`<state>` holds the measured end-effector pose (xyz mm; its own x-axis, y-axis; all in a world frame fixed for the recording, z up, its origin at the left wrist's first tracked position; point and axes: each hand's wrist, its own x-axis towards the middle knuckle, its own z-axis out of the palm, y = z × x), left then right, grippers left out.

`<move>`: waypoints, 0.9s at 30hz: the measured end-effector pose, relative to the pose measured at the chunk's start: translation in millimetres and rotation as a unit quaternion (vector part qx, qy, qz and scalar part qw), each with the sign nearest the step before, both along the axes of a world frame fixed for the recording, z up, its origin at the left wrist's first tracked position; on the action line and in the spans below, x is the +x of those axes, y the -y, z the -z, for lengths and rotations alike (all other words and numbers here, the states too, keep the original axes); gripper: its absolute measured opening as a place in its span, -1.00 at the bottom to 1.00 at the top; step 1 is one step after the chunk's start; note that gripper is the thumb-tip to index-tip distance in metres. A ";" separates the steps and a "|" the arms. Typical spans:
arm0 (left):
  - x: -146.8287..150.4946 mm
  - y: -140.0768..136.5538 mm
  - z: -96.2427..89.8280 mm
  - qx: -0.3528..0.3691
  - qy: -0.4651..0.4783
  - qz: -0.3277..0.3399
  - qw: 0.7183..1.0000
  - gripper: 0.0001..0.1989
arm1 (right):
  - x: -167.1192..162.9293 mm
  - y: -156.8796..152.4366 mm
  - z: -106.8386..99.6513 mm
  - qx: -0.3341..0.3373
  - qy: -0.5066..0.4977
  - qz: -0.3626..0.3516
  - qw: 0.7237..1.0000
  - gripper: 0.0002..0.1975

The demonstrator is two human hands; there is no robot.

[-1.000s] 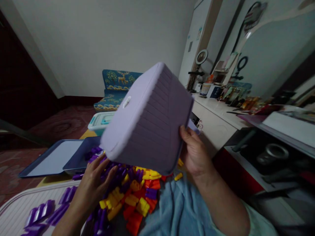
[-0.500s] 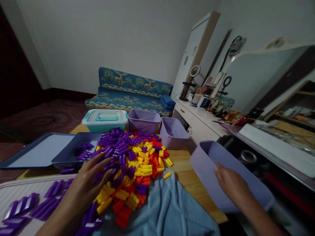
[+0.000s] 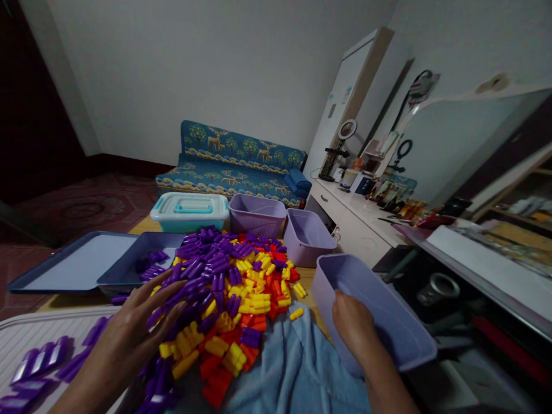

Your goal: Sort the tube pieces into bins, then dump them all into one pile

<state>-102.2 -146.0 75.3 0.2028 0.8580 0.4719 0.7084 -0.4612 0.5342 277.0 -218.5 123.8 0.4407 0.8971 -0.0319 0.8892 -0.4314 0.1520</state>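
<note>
Lilac bin (image 3: pixel 326 310): at right edge of bench (image 3: pixel 307 279) | right hand (image 3: pixel 356 325): fingers closed over its rim | left hand (image 3: pixel 133 322): fingers parted over purple blocks (image 3: pixel 215 263), contact unclear | yellow blocks (image 3: pixel 255 303), red blocks (image 3: pixel 216 384): heaped beside blue cloth (image 3: pixel 297 362) | two lilac tubs (image 3: pixel 257 222), lidded box (image 3: pixel 190 211): behind

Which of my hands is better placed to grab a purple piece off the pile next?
Left, I'd say: your left hand looks open and is close to the purple pieces, while your right hand holds the nearest lavender bin by its edge.
</note>
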 end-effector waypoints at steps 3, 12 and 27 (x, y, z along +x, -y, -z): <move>-1.4 -0.2 0.1 -0.001 0.005 0.004 1.000 -0.49 | -3.2 -1.5 -0.8 0.013 -0.002 -0.022 1.000 -0.67; 19.2 4.4 -5.8 0.022 0.013 0.033 0.999 -0.58 | -2.3 0.4 3.1 0.026 -0.003 -0.068 0.997 -0.67; 257.7 55.2 43.7 -0.011 -0.172 0.546 0.820 -0.31 | 51.7 65.4 8.5 0.061 -0.115 -0.083 0.988 -0.61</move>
